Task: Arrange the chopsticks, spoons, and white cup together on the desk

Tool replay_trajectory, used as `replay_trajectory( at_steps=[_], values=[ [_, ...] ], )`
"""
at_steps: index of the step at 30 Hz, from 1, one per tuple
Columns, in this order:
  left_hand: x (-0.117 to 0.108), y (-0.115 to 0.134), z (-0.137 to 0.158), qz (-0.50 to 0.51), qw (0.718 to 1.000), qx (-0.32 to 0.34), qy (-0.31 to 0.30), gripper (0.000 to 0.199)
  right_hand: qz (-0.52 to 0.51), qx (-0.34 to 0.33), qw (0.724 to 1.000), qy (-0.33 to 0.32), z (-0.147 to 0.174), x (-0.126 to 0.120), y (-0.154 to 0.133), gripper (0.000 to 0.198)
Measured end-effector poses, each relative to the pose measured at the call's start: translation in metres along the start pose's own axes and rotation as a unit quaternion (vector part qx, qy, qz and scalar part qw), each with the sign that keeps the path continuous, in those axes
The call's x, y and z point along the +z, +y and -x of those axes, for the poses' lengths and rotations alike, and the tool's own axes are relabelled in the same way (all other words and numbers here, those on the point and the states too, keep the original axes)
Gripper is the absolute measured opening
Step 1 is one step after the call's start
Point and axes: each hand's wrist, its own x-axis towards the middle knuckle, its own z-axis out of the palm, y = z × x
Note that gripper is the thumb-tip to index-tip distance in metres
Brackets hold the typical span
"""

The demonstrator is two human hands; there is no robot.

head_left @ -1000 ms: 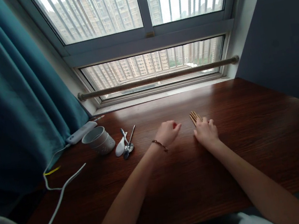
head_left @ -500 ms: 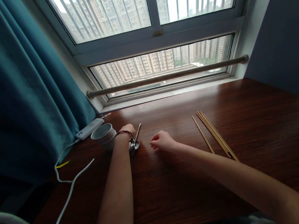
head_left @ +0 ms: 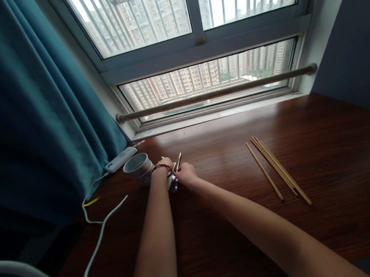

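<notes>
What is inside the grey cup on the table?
The cup shows only a pale inner wall near its rim; nothing sticks out. Its bottom is hidden, and the left hand covers its right side.

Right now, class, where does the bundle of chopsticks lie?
The chopsticks lie loose on the wooden table, right of both hands, far from the cup.

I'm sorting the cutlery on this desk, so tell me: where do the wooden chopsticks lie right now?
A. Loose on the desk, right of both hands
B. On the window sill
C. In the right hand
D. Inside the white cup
A: the chopsticks lie bare on the desk, well apart from both hands, which meet at the spoons beside the cup.
</notes>
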Motion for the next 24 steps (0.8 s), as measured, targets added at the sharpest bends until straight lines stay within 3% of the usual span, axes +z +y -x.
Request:
replay_trajectory(
  at_steps=[7, 12, 20, 24],
  values=[
    [0.007, 0.001, -0.004, 0.092, 0.995, 0.027, -0.012, 0.023, 0.024, 0.01, 0.999, 0.04, 0.001, -0.004, 0.004, 0.012],
    [0.01, 0.018, 0.004, 0.213, 0.974, 0.059, -0.05, 0.029, 0.023, 0.035, 0.996, 0.083, -0.004, -0.019, 0.01, 0.011],
    [0.012, 0.08, 0.04, 0.417, 0.885, 0.158, -0.138, 0.023, -0.011, 0.076, 0.993, 0.086, 0.006, -0.096, 0.044, 0.013],
    [0.029, 0.117, 0.057, 0.454, 0.864, 0.171, -0.137, 0.021, -0.011, 0.105, 0.992, 0.072, 0.016, -0.129, 0.069, 0.017]
  ],
)
